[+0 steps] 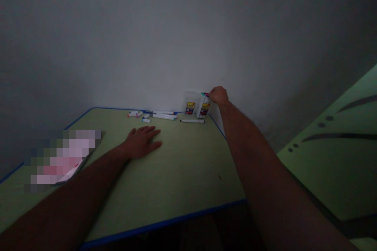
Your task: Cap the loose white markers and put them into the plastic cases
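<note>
My right hand [218, 95] reaches to the far right corner, its fingers pinched at the top of a clear case of markers [204, 106]. Coloured marker ends show at the case's top; whether the fingers grip one marker or the case itself is hidden. Left of it stands a second clear case [190, 102] with a similar label. My left hand [143, 142] lies flat on the table, fingers spread, holding nothing. In front of the cases lies a single white marker [192, 121]. Several white markers [163, 116] and loose caps [146, 120] lie along the back edge.
The pale green table [182, 180] has a blue edge and stands against a grey wall [147, 39]. At left lies a blurred-out flat item [66, 159], perhaps paper or a book. A green panel with dark patterns [338, 164] rises at right.
</note>
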`<action>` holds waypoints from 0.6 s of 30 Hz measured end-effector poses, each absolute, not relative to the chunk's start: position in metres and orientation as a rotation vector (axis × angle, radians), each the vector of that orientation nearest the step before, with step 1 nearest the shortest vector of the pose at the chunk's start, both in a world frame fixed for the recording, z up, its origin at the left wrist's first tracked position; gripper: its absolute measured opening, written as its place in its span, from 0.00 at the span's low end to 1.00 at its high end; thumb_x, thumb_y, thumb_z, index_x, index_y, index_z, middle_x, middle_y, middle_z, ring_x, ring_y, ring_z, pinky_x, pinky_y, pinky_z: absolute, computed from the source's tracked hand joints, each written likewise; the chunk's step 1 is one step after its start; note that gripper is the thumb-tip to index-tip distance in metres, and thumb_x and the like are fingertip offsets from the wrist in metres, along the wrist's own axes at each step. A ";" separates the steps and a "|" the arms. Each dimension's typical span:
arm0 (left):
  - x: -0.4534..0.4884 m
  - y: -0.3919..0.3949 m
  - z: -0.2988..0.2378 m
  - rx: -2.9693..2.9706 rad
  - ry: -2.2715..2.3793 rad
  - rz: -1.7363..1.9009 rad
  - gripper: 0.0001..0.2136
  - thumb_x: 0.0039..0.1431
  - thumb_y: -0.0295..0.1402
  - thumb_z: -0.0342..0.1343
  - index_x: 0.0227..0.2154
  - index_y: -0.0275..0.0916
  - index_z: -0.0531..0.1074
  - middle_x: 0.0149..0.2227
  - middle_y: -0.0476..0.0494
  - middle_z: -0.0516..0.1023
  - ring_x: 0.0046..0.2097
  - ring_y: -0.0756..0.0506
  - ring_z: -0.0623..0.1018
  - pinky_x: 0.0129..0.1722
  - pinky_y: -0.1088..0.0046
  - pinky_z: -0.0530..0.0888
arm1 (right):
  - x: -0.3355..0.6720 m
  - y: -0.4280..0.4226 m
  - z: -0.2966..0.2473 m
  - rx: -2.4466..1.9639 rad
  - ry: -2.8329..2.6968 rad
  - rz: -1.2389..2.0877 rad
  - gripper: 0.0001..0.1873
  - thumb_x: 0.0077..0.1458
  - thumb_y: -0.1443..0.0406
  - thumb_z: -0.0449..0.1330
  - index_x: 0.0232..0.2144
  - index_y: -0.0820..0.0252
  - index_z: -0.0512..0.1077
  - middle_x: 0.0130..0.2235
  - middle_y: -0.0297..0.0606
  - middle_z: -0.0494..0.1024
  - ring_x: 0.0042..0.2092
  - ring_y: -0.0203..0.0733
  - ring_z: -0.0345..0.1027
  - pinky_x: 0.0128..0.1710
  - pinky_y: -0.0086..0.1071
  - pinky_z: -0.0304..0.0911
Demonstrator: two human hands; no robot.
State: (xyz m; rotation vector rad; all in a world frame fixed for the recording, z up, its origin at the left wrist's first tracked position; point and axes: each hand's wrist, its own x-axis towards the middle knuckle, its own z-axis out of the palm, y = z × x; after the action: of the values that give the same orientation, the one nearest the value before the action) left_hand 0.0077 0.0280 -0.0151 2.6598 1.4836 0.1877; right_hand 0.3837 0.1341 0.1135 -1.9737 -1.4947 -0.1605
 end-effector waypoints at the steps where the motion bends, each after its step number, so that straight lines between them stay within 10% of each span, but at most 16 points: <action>1: 0.008 0.028 -0.016 2.661 1.481 0.190 0.35 0.63 0.58 0.39 0.67 0.45 0.60 0.71 0.37 0.57 0.70 0.33 0.58 0.64 0.44 0.55 | 0.383 0.134 0.114 -2.012 -1.494 -0.196 0.12 0.50 0.63 0.68 0.36 0.68 0.81 0.42 0.56 0.82 0.47 0.54 0.76 0.46 0.40 0.71; 18: 0.006 0.031 -0.019 2.642 1.479 0.204 0.35 0.63 0.58 0.40 0.67 0.45 0.60 0.71 0.39 0.56 0.70 0.33 0.57 0.64 0.43 0.54 | 0.374 0.129 0.121 -2.110 -1.595 -0.292 0.13 0.50 0.64 0.69 0.39 0.65 0.81 0.43 0.53 0.82 0.47 0.53 0.76 0.48 0.41 0.71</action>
State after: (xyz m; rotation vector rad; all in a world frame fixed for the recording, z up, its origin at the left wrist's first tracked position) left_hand 0.0063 0.0305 -0.0186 2.6422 1.4786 0.2041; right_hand 0.3739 0.1289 0.1213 -2.1097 -1.5953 -0.2917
